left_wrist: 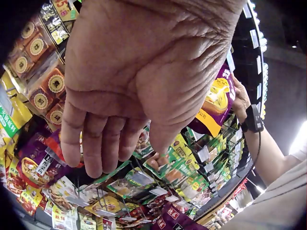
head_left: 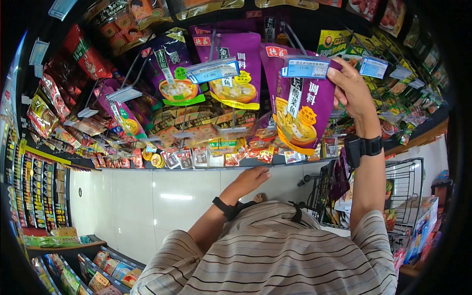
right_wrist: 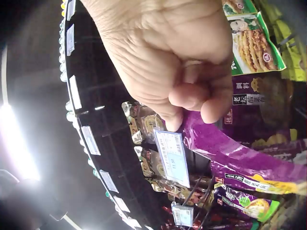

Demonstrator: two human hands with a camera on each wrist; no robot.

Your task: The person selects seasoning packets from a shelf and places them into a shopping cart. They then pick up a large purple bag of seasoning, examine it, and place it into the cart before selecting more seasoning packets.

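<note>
My right hand (head_left: 353, 89) pinches the upper right edge of a purple seasoning packet (head_left: 301, 120), printed with a bowl of yellow soup. The packet hangs tilted at the front of the rack, behind a blue-and-white price tag (head_left: 306, 68) that covers part of its top. In the right wrist view, thumb and curled fingers meet on the packet's purple edge (right_wrist: 211, 136). My left hand (head_left: 249, 180) is held low in front of the body, below the shelf edge, with nothing in it. Its relaxed fingers (left_wrist: 98, 143) show in the left wrist view.
More purple packets (head_left: 235, 73) hang to the left on metal hooks with price tags. Green and yellow packets (head_left: 330, 42) hang to the right. Small packets line the lower shelf. A wire shopping cart (head_left: 404, 172) holding goods stands beside my right arm.
</note>
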